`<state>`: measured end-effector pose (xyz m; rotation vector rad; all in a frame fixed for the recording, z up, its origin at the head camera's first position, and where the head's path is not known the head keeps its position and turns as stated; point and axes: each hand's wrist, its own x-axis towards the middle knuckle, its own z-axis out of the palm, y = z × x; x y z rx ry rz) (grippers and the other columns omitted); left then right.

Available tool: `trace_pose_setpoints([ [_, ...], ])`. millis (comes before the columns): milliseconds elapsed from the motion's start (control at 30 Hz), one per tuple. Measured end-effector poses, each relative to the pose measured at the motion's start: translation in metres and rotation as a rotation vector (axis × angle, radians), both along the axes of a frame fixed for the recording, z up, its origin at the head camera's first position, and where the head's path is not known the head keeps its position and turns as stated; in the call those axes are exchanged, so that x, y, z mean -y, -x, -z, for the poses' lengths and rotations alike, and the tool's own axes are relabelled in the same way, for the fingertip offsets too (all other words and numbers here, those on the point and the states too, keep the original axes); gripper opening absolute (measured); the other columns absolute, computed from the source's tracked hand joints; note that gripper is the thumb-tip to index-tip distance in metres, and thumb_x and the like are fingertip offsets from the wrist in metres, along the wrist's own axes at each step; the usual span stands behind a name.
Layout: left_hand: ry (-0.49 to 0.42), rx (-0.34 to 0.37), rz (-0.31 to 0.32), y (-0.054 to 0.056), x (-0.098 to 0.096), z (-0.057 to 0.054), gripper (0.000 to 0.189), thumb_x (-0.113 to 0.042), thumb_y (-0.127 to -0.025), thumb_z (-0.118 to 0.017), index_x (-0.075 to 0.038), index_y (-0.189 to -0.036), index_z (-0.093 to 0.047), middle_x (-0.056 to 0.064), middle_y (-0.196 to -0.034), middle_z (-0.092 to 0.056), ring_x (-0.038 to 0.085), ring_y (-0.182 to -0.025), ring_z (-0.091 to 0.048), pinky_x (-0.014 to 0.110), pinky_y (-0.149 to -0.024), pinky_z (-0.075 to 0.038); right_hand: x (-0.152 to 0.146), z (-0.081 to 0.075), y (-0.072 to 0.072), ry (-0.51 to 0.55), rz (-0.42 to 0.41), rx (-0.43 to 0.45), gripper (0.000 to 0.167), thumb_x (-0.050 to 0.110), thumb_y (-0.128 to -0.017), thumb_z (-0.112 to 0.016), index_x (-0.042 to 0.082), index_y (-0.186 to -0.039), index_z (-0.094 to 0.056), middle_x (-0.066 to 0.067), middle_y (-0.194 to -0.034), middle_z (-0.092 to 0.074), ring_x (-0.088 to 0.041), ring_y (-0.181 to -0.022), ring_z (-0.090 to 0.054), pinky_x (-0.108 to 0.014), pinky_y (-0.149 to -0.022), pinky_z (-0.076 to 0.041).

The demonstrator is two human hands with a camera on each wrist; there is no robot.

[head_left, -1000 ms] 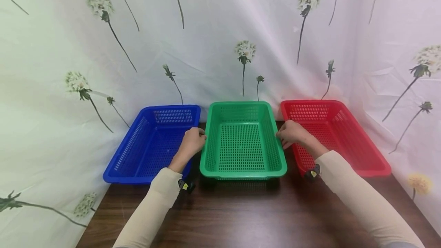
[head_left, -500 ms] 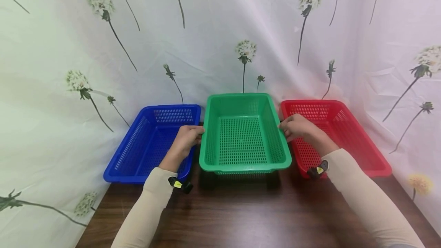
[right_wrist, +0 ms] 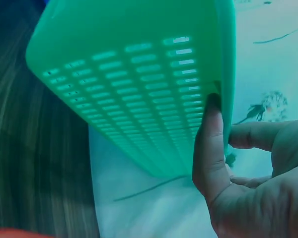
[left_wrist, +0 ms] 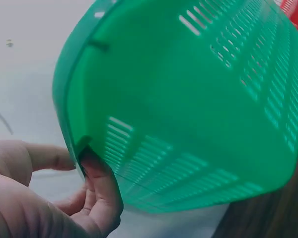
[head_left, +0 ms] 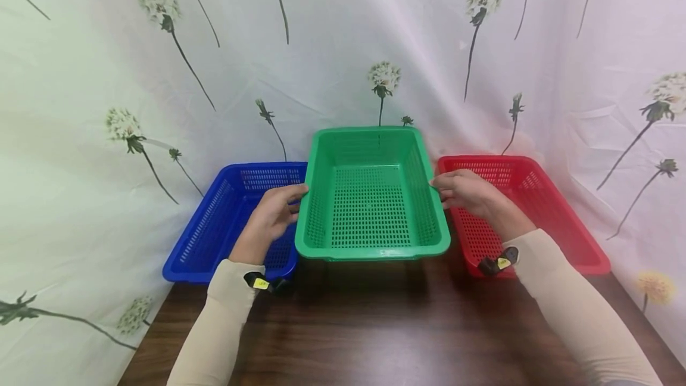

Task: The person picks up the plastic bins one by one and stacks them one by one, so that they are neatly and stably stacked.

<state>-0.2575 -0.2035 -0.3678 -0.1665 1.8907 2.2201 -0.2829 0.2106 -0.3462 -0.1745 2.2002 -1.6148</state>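
Between the blue basket [head_left: 268,165] and the red basket [head_left: 552,225], above the table [head_left: 364,326]: green basket [head_left: 370,252] suspended by its side rims.
Opposite rims are pinched by left hand [head_left: 270,216] and right hand [head_left: 465,192], a digit tucked beneath each lip. Judged light, fairly stiff, slightly slippery; best taken at paired mid-rim points so that tilting is avoided.

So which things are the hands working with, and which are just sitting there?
Being worked with:
- green basket
- left hand, gripping one side
- right hand, gripping the other

Just there, it seems, with neither hand holding them:
- blue basket
- red basket
- table
- flowery cloth behind
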Motion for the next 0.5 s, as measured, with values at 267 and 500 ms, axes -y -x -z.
trace_pose_setpoints([
  [267,-0.132,-0.04,0.016,-0.005,0.019,-0.013,0.019,-0.01,-0.106,-0.064,-0.006,-0.125,-0.067,-0.001,-0.099,-0.079,0.011,-0.09,-0.075,0.025,-0.085,-0.064,0.012,-0.011,0.0,0.151,-0.059,0.014,0.045,0.02,-0.112,-0.053,-0.009,-0.146,-0.049,-0.006,-0.119,-0.067,-0.017,-0.104,-0.072,-0.033,-0.096,-0.062],
  [500,-0.184,-0.008,0.021,-0.01,0.035,-0.024,0.009,-0.012,-0.107,-0.064,-0.011,-0.112,-0.071,0.001,-0.096,-0.078,0.011,-0.086,-0.075,0.025,-0.081,-0.064,0.027,-0.018,-0.004,0.175,-0.074,-0.009,0.048,0.02,-0.111,-0.055,-0.009,-0.149,-0.049,-0.01,-0.124,-0.067,-0.019,-0.106,-0.073,-0.033,-0.094,-0.064],
])
